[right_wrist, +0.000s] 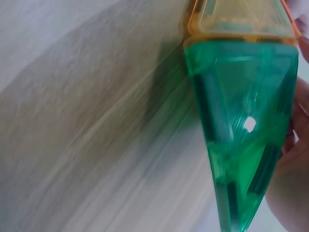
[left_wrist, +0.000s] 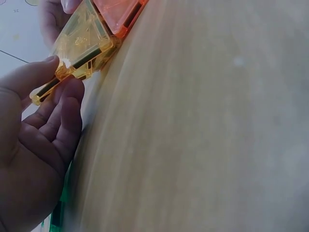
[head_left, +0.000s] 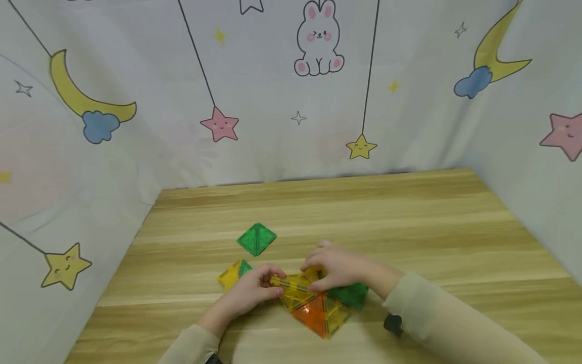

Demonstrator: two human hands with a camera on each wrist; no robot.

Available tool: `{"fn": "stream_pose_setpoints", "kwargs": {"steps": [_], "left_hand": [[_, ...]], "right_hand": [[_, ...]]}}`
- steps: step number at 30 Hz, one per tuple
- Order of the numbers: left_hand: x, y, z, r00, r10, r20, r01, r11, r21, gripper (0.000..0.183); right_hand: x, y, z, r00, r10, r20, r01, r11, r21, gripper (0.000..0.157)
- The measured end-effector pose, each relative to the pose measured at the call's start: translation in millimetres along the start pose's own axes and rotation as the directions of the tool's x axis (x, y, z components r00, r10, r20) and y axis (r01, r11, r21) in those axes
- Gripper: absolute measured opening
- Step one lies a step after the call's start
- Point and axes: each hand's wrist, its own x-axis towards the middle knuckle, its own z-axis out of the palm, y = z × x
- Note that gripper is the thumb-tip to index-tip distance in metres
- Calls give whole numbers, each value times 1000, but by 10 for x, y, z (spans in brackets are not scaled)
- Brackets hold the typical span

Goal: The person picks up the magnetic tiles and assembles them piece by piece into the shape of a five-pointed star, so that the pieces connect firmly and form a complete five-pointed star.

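Observation:
A cluster of translucent magnetic tiles lies between the hands in the head view, with yellow tiles (head_left: 295, 284), an orange tile (head_left: 313, 313) at the near side and a green tile (head_left: 353, 294) at the right. My left hand (head_left: 250, 294) pinches the left corner of a yellow tile (left_wrist: 82, 55) between thumb and fingers. From the other side, my right hand (head_left: 338, 265) grips the yellow part of the cluster, its thumb on the near face. Close in the right wrist view, green tiles (right_wrist: 241, 92) join a yellow tile edge to edge, with that palm partly hidden behind them.
Two green triangle tiles (head_left: 257, 239) form a diamond farther back on the wooden table (head_left: 386, 212). A yellow tile (head_left: 230, 274) with a green one lies just behind the left hand, partly covered by it. A printed curtain (head_left: 273, 91) stands along the table's back edge.

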Motion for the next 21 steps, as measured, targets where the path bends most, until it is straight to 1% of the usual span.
{"fn": "stream_pose_setpoints", "kwargs": {"steps": [2, 4, 8, 9, 11, 12, 14, 17, 21], "left_hand": [[13, 17, 12, 1000, 3, -7, -3, 1000, 11, 30], [12, 88, 21, 1000, -4, -21, 4, 1000, 29, 29], [73, 109, 19, 997, -19, -75, 23, 998, 58, 30], [93, 102, 17, 996, -19, -88, 24, 998, 66, 31], [156, 40, 10, 994, -17, -110, 25, 997, 73, 32], [174, 41, 9, 993, -14, -118, 22, 997, 72, 33], [211, 42, 2, 992, -9, -124, 19, 997, 80, 32], [257, 67, -15, 993, 4, -117, 8, 995, 104, 30], [336, 96, -35, 992, 24, -124, -3, 985, 173, 31]], "right_hand": [[-28, 15, -7, 1000, 10, 5, -10, 1000, 22, 41], [-45, 27, -22, 1000, 18, 11, -18, 999, 42, 40], [-69, 66, -55, 1000, 11, 3, -11, 999, 50, 39], [-75, 77, -59, 1000, 10, -3, -10, 999, 51, 39], [-94, 101, -62, 1000, 10, -17, -9, 999, 51, 39], [-104, 110, -65, 1000, 15, -22, -14, 999, 53, 38], [-120, 124, -71, 999, 19, -26, -18, 998, 53, 38], [-141, 149, -75, 999, 18, -29, -17, 999, 43, 37], [-187, 184, -77, 999, 14, -43, -13, 1000, 26, 36]]}}
